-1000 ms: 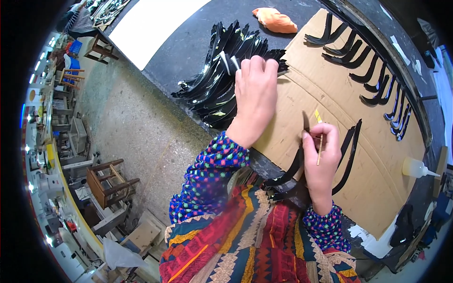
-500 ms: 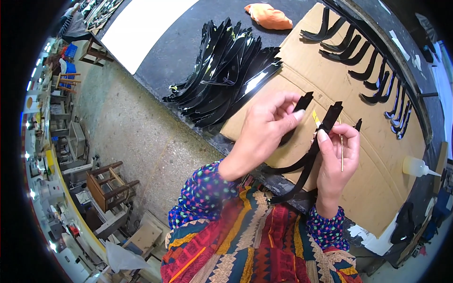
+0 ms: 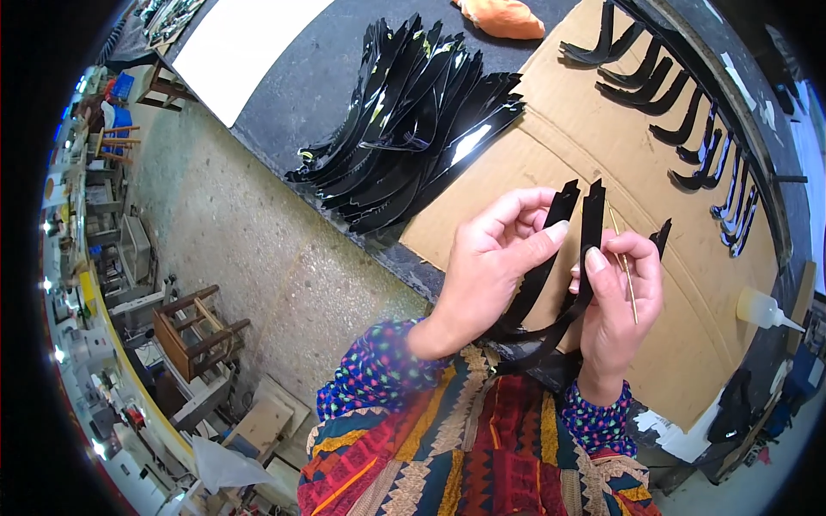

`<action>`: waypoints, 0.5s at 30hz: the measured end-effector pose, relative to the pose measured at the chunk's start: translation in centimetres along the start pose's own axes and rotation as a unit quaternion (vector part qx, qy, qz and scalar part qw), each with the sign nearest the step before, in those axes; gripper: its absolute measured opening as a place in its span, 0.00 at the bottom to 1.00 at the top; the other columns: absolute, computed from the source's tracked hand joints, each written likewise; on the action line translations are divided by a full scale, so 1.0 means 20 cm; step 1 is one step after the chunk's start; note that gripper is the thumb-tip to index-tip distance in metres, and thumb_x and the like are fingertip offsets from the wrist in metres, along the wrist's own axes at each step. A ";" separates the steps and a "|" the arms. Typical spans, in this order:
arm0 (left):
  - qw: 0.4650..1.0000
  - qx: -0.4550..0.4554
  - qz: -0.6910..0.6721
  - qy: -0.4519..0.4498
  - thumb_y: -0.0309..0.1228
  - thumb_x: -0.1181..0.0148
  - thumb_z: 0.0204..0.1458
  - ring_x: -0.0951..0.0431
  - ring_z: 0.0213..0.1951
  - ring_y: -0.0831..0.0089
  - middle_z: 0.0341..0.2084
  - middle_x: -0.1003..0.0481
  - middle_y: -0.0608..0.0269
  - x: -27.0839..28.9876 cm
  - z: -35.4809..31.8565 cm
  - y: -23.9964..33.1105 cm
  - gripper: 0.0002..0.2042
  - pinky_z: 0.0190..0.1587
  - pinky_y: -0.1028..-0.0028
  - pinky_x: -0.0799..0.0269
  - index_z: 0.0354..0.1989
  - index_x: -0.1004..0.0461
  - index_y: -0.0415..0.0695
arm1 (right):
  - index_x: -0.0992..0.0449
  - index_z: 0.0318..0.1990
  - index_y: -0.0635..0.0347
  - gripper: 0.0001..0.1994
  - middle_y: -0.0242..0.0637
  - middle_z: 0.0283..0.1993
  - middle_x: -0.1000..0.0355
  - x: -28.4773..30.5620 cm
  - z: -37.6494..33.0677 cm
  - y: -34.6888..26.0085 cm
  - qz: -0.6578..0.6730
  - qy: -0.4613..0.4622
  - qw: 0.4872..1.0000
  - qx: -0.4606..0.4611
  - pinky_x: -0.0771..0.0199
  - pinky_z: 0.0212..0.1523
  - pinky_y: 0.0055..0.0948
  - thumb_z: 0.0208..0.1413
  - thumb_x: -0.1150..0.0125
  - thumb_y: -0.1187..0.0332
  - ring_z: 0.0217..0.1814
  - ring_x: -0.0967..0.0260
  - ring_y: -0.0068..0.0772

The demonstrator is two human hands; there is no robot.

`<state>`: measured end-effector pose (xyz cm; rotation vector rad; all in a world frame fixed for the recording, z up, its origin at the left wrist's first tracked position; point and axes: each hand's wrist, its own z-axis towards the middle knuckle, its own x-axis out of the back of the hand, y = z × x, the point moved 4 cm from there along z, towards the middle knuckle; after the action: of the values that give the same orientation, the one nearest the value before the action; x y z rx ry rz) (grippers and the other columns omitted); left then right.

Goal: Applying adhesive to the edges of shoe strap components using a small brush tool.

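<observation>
Two curved black strips (image 3: 593, 215), tops near each other above cardboard sheet (image 3: 688, 344). Left hand (image 3: 482, 273) pinches one between thumb and fingers; right hand (image 3: 621, 301) other, fingers also clamping thin gold-coloured stick (image 3: 630, 295). Stick sharing right grip could loosen hold, letting strip slip or twist.

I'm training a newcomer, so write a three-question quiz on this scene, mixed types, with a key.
1. Multiple choice: Along with a black strip, what does the right grip hold?
A) scissors
B) a thin gold-coloured rod
C) a paintbrush
2. True or false: The left grip is empty.
3. Fill in: In the picture, the orange bundle lies to the ____ of the white sheet.

Key: 1. B. 2. False; it holds another black strip. 3. right.
</observation>
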<state>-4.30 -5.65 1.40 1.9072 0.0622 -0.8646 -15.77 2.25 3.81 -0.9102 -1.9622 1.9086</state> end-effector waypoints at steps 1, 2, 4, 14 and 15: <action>0.999 -0.007 0.030 0.009 0.25 0.41 0.57 0.32 0.35 0.89 0.33 0.28 0.73 0.01 0.00 0.00 0.14 0.39 0.85 0.34 0.50 0.28 0.35 | 0.34 0.46 0.65 0.11 0.37 0.39 0.30 0.00 0.00 0.00 0.000 -0.001 1.000 -0.001 0.27 0.33 0.20 0.57 0.43 0.81 0.33 0.30 0.21; 0.998 -0.015 0.061 0.017 0.25 0.40 0.57 0.33 0.34 0.89 0.33 0.28 0.74 0.01 0.00 0.00 0.14 0.38 0.86 0.35 0.50 0.28 0.35 | 0.34 0.46 0.65 0.11 0.38 0.39 0.30 0.00 0.00 0.00 0.003 0.000 1.000 -0.003 0.27 0.33 0.20 0.57 0.43 0.81 0.33 0.29 0.21; 0.997 -0.015 0.074 0.021 0.26 0.40 0.56 0.34 0.33 0.89 0.32 0.29 0.75 0.02 0.00 0.00 0.14 0.37 0.86 0.36 0.50 0.28 0.35 | 0.34 0.46 0.65 0.11 0.38 0.39 0.30 -0.01 0.00 0.00 0.006 0.001 1.000 -0.005 0.27 0.33 0.20 0.57 0.43 0.81 0.33 0.29 0.21; 0.996 -0.015 0.088 0.028 0.26 0.39 0.55 0.36 0.31 0.90 0.30 0.31 0.76 0.00 -0.01 -0.01 0.15 0.34 0.87 0.38 0.50 0.28 0.36 | 0.33 0.45 0.63 0.10 0.36 0.41 0.30 0.00 -0.01 0.01 -0.016 -0.010 1.000 -0.009 0.29 0.33 0.19 0.57 0.43 0.77 0.34 0.31 0.20; 0.996 -0.014 0.088 0.028 0.26 0.39 0.55 0.36 0.31 0.90 0.30 0.31 0.76 0.00 -0.01 -0.01 0.15 0.34 0.87 0.38 0.50 0.28 0.36 | 0.33 0.45 0.63 0.10 0.36 0.42 0.30 0.00 -0.01 0.01 -0.015 -0.008 1.000 -0.011 0.29 0.33 0.19 0.57 0.43 0.78 0.34 0.31 0.20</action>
<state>-4.19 -5.43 1.28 1.8788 -0.0585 -0.6874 -15.54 2.42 3.58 -0.8694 -1.9985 1.8876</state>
